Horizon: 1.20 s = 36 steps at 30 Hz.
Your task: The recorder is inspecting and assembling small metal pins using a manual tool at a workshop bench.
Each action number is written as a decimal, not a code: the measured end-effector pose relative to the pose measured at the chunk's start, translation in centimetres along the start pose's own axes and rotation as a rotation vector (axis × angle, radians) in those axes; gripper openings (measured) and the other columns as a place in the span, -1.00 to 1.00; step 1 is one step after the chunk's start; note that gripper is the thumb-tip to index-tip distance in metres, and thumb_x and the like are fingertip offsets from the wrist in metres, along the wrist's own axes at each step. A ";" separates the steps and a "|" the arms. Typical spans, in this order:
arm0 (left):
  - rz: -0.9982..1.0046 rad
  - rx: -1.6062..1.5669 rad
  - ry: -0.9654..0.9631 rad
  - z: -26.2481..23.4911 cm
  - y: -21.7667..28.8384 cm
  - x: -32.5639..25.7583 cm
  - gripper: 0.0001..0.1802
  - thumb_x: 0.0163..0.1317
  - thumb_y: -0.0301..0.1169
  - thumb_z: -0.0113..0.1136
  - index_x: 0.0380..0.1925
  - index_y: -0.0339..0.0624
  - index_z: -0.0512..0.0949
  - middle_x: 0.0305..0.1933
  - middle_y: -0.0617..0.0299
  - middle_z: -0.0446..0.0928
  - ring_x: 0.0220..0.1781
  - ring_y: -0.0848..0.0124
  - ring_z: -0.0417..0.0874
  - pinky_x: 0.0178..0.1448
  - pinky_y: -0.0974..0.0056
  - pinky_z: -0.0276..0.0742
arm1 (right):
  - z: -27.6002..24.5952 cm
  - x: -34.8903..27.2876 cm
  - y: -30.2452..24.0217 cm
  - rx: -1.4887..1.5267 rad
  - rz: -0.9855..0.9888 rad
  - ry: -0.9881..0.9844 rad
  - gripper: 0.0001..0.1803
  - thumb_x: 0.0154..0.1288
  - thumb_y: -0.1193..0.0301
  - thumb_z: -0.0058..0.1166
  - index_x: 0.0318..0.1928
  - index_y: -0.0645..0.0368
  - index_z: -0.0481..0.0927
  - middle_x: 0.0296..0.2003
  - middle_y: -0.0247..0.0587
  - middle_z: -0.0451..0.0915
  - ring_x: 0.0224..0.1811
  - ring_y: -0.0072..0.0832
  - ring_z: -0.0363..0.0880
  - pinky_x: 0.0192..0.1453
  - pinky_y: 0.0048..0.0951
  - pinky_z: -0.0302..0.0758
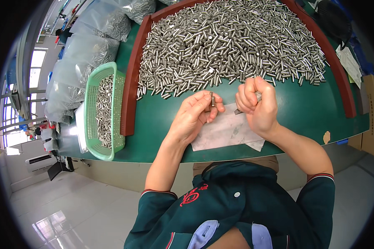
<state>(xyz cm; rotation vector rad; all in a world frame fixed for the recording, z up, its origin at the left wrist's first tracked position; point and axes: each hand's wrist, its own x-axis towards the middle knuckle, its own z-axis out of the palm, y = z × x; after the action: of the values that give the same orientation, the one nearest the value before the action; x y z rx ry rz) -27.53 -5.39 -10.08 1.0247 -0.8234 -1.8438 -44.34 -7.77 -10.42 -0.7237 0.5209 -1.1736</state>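
My left hand point(191, 114) is raised over the near side of the table, its thumb and fingers pinching a couple of short metal pins point(212, 99). Beside it, my right hand point(259, 106) is curled into a fist. A small grey end point(237, 111) pokes out under its fingers, but what the fist holds is mostly hidden. A stained whitish cloth point(220, 132) lies flat on the table below both hands. Beyond them spreads a large heap of loose silvery metal pins point(232, 45).
Dark red wooden rails point(131, 95) border the heap on the green table point(303, 120). At the left stands a light green plastic basket point(121, 128) with more pins. Clear plastic bags point(91, 47) of pins line the far left. A cardboard box point(372, 108) is at the right.
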 end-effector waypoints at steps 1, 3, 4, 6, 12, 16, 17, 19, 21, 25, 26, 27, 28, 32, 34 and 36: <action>-0.023 0.062 0.047 0.5 0.0 -0.4 -0.74 0.27 -0.27 -0.12 -0.40 -0.25 0.41 -0.46 0.24 0.44 -0.55 0.62 0.27 -0.49 0.55 0.14 | 0.1 -0.1 0.0 -0.015 0.006 0.004 -0.57 0.29 0.25 -0.45 -0.73 0.09 0.09 -0.82 -0.45 0.03 -0.78 -0.68 -0.11 -0.67 -0.59 -0.08; -0.003 0.293 0.014 0.7 -0.1 -0.9 -0.78 0.27 -0.32 -0.13 -0.41 -0.24 0.39 -0.48 0.29 0.39 -0.55 0.64 0.24 -0.49 0.56 0.11 | 0.1 0.0 -0.1 -0.040 0.002 0.011 -0.55 0.29 0.21 -0.45 -0.74 0.07 0.08 -0.83 -0.46 0.01 -0.77 -0.67 -0.14 -0.67 -0.58 -0.09; 0.079 0.443 0.021 1.3 -0.2 -1.2 -0.82 0.25 -0.38 -0.11 -0.41 -0.25 0.40 -0.51 0.35 0.36 -0.55 0.66 0.22 -0.49 0.56 0.12 | 0.1 0.1 -0.1 -0.040 0.006 0.009 -0.55 0.29 0.21 -0.45 -0.74 0.07 0.08 -0.83 -0.46 0.02 -0.77 -0.67 -0.14 -0.67 -0.58 -0.09; 0.061 0.720 0.034 2.1 -0.4 -1.6 -0.85 0.21 -0.44 -0.04 -0.46 -0.31 0.40 -0.55 0.36 0.34 -0.56 0.67 0.23 -0.53 0.49 0.14 | 0.0 0.1 -0.2 -0.047 0.010 0.004 -0.55 0.28 0.20 -0.45 -0.75 0.07 0.08 -0.84 -0.45 0.02 -0.77 -0.67 -0.13 -0.67 -0.58 -0.09; 0.561 1.404 0.068 2.5 -1.5 -1.6 -0.88 0.00 -0.57 0.11 -0.41 -0.30 0.43 -0.53 0.06 0.40 -0.59 0.19 0.39 -0.48 0.25 0.31 | 0.0 0.0 -0.2 -0.060 0.014 -0.002 -0.55 0.28 0.20 -0.45 -0.75 0.07 0.08 -0.84 -0.46 0.02 -0.77 -0.67 -0.13 -0.67 -0.58 -0.09; 0.500 1.473 0.097 3.1 -0.5 -2.8 -0.84 -0.02 -0.58 0.11 -0.37 -0.30 0.45 -0.55 0.06 0.38 -0.58 0.16 0.39 -0.48 0.23 0.31 | 0.2 -0.1 0.1 0.017 -0.003 0.006 -0.61 0.24 0.33 -0.41 -0.75 0.11 0.08 -0.80 -0.47 0.05 -0.76 -0.71 -0.09 -0.67 -0.60 -0.10; 0.473 1.445 0.107 3.1 -0.1 -3.2 -0.81 -0.03 -0.59 0.11 -0.33 -0.30 0.45 -0.55 0.05 0.37 -0.58 0.17 0.38 -0.48 0.25 0.31 | 0.1 -0.1 0.0 0.014 -0.003 0.014 -0.61 0.24 0.33 -0.41 -0.74 0.11 0.08 -0.79 -0.47 0.05 -0.76 -0.71 -0.09 -0.67 -0.60 -0.10; 0.289 1.256 0.059 2.1 0.9 -3.6 -0.87 0.08 -0.57 0.02 -0.32 -0.32 0.43 -0.53 0.17 0.41 -0.58 0.33 0.40 -0.48 0.32 0.32 | 0.0 -0.1 -0.1 0.006 0.006 0.027 -0.61 0.24 0.31 -0.40 -0.74 0.11 0.08 -0.79 -0.47 0.05 -0.75 -0.71 -0.08 -0.67 -0.60 -0.09; 0.066 0.544 0.052 1.7 0.9 -3.2 -0.85 0.21 -0.49 -0.12 -0.44 -0.34 0.40 -0.51 0.27 0.40 -0.56 0.52 0.34 -0.47 0.43 0.30 | -0.2 0.0 0.0 -0.067 0.035 0.022 -0.56 0.27 0.22 -0.46 -0.74 0.07 0.09 -0.82 -0.45 0.02 -0.76 -0.66 -0.12 -0.65 -0.58 -0.09; -0.040 0.137 -0.037 1.3 1.2 -2.2 -0.72 0.25 -0.32 -0.19 -0.53 -0.27 0.38 -0.56 0.30 0.36 -0.52 0.58 0.30 -0.44 0.49 0.23 | -0.1 -0.1 0.0 -0.015 0.009 0.021 -0.60 0.23 0.27 -0.38 -0.74 0.10 0.09 -0.79 -0.48 0.05 -0.74 -0.71 -0.09 -0.67 -0.60 -0.09; -0.006 0.291 -0.052 1.1 1.3 -1.8 -0.75 0.24 -0.35 -0.16 -0.53 -0.27 0.39 -0.55 0.32 0.35 -0.52 0.59 0.29 -0.44 0.49 0.23 | -0.1 -0.1 -0.1 -0.018 0.008 0.017 -0.60 0.23 0.27 -0.38 -0.74 0.10 0.09 -0.79 -0.48 0.05 -0.74 -0.71 -0.09 -0.67 -0.60 -0.09; 0.093 0.650 0.051 1.7 0.8 -2.0 -0.88 0.15 -0.47 -0.03 -0.52 -0.27 0.41 -0.58 0.37 0.31 -0.55 0.61 0.26 -0.48 0.48 0.20 | -0.1 -0.1 -0.1 -0.023 0.006 0.015 -0.59 0.23 0.27 -0.38 -0.75 0.10 0.09 -0.80 -0.48 0.05 -0.74 -0.71 -0.09 -0.67 -0.60 -0.09; 0.198 1.038 0.066 1.6 0.4 -1.8 -0.93 0.01 -0.56 0.12 -0.49 -0.27 0.43 -0.60 0.32 0.34 -0.62 0.50 0.35 -0.53 0.39 0.26 | 0.0 -0.1 -0.1 -0.021 0.005 0.015 -0.59 0.23 0.27 -0.38 -0.75 0.10 0.09 -0.80 -0.48 0.05 -0.74 -0.71 -0.09 -0.67 -0.60 -0.09; 0.478 1.381 0.020 1.7 -0.7 -1.1 -0.85 -0.10 -0.49 0.22 -0.51 -0.23 0.45 -0.56 0.13 0.42 -0.58 0.14 0.44 -0.50 0.19 0.35 | 0.2 -0.2 0.0 -0.025 -0.001 0.018 -0.59 0.24 0.27 -0.39 -0.75 0.10 0.09 -0.80 -0.48 0.05 -0.75 -0.71 -0.08 -0.67 -0.60 -0.08; 0.509 1.380 0.000 1.6 -1.0 -0.9 -0.87 -0.10 -0.51 0.21 -0.55 -0.24 0.45 -0.58 0.14 0.41 -0.62 0.21 0.44 -0.53 0.22 0.33 | 0.1 -0.2 0.0 -0.025 -0.002 0.022 -0.59 0.24 0.27 -0.40 -0.75 0.10 0.09 -0.80 -0.47 0.05 -0.75 -0.70 -0.08 -0.67 -0.60 -0.08; 0.481 1.364 0.010 2.0 -1.3 -0.7 -0.88 -0.10 -0.52 0.20 -0.57 -0.24 0.44 -0.60 0.15 0.40 -0.64 0.24 0.43 -0.56 0.23 0.32 | -0.2 -0.1 -0.3 0.002 0.001 0.021 -0.56 0.27 0.20 -0.46 -0.75 0.06 0.08 -0.83 -0.46 0.02 -0.77 -0.67 -0.13 -0.65 -0.58 -0.09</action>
<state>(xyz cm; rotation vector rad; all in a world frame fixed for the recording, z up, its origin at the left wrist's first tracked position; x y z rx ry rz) -29.53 -3.98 -10.07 1.3867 -2.1916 -0.6935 -44.70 -7.76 -10.33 -0.7098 0.5378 -1.1817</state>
